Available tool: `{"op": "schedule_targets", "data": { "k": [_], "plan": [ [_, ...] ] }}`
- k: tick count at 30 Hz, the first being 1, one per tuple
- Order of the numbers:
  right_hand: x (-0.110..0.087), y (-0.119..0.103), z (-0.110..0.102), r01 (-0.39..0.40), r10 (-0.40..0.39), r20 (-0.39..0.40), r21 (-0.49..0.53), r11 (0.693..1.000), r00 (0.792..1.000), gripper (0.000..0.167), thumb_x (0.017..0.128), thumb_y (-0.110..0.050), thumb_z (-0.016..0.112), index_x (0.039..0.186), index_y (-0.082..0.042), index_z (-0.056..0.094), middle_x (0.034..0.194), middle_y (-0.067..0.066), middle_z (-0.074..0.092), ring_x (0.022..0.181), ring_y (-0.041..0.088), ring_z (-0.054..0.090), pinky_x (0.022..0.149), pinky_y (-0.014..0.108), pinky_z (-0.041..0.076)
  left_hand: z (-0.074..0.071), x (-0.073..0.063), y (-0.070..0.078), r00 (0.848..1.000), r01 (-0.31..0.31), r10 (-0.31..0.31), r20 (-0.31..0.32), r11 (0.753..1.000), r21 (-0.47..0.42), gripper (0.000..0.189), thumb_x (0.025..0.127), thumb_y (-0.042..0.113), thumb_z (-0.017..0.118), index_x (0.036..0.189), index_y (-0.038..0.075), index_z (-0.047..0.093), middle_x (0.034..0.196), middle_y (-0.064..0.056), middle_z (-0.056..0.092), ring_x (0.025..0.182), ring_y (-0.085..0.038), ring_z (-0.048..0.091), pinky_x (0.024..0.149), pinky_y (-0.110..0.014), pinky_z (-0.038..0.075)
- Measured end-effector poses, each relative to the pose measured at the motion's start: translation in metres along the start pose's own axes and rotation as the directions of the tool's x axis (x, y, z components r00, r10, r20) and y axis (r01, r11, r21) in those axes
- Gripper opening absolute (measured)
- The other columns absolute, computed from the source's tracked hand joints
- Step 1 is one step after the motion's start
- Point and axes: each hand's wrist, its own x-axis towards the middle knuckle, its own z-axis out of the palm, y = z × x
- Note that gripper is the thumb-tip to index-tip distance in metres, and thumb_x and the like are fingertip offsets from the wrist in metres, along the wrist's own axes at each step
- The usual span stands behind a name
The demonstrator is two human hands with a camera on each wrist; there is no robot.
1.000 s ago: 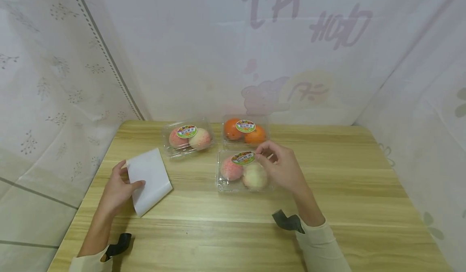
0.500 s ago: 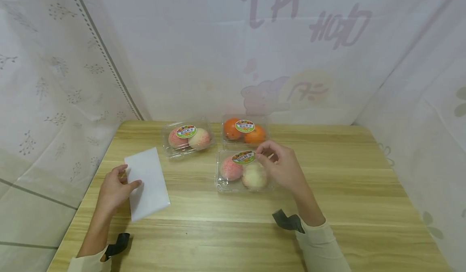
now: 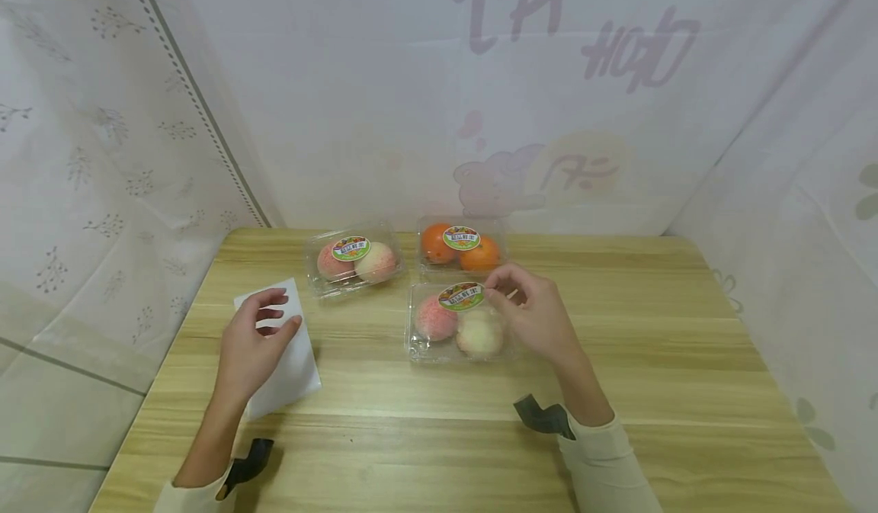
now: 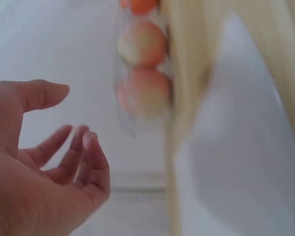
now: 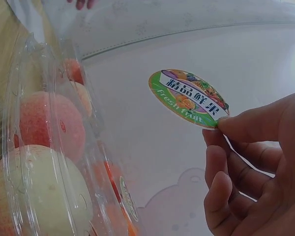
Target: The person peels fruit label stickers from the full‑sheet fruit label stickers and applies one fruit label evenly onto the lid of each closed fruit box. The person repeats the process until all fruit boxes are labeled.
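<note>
My right hand (image 3: pixel 531 307) pinches the edge of an oval fruit sticker (image 5: pixel 189 98) between thumb and index finger. In the right wrist view the sticker stands apart from the front clear fruit box (image 3: pixel 418 349), which holds a pink peach (image 3: pixel 436 318) and a pale peach (image 3: pixel 479 333). My left hand (image 3: pixel 257 341) hovers over a white paper sheet (image 3: pixel 291 376), holding nothing, its fingers loosely bent and apart from the thumb. In the left wrist view, a gap shows between that hand and the sheet (image 4: pixel 241 147).
Behind, a clear box of peaches (image 3: pixel 357 260) with its own sticker stands at the left. A clear box of orange fruits (image 3: pixel 461 246), also labelled, stands to its right. A printed curtain (image 3: pixel 384 101) borders the back of the wooden table (image 3: pixel 658 360).
My left hand has let go of the white sheet, which lies flatter on the table, and has moved right and up over it. My right hand has barely moved, still pinching the sticker.
</note>
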Motion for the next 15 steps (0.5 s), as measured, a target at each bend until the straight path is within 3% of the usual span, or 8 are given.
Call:
{"op": "schedule_targets", "data": {
  "k": [3,6,10,15],
  "plan": [
    [0.0,0.0,0.0,-0.001,0.001,-0.005,0.004,1.0,1.0,0.003,0.102,-0.005,0.072,0.105,-0.003,0.073,0.094,0.002,0.073,0.088,0.021,0.066,0.074,0.031,0.054,0.014,0.0,0.017,0.991,-0.13,0.13,0.005,0.99,-0.05,0.042,0.098,0.002,0.081,0.138,-0.001,0.069,0.13,-0.016,0.074,0.108,-0.02,0.068,0.086,-0.017,0.055],
    [0.0,-0.001,0.0,-0.003,0.003,-0.011,0.005,1.0,1.0,0.004,0.102,-0.006,0.073,0.104,-0.003,0.074,0.093,0.002,0.073,0.088,0.02,0.067,0.074,0.03,0.054,0.028,0.0,0.034,0.976,-0.21,0.215,0.042,0.973,-0.09,0.038,0.097,0.001,0.082,0.133,0.001,0.071,0.127,-0.011,0.075,0.108,-0.023,0.07,0.088,-0.03,0.06],
    [-0.001,-0.001,0.001,-0.017,0.017,-0.019,0.015,1.0,1.0,0.004,0.102,-0.005,0.073,0.105,-0.002,0.073,0.093,0.003,0.073,0.087,0.019,0.066,0.074,0.028,0.053,0.048,0.004,0.056,0.953,-0.265,0.28,0.113,0.955,-0.136,0.037,0.097,0.002,0.082,0.133,0.002,0.071,0.126,-0.009,0.075,0.111,-0.031,0.071,0.088,-0.05,0.062],
    [-0.001,-0.001,0.002,-0.013,0.014,-0.031,0.022,1.0,0.999,0.004,0.102,-0.005,0.073,0.104,-0.002,0.073,0.093,0.004,0.073,0.086,0.019,0.066,0.073,0.027,0.053,0.071,0.011,0.073,0.926,-0.305,0.34,0.164,0.929,-0.208,0.033,0.097,0.003,0.081,0.129,0.002,0.073,0.119,-0.013,0.076,0.111,-0.03,0.072,0.088,-0.059,0.061]
  ]
}}
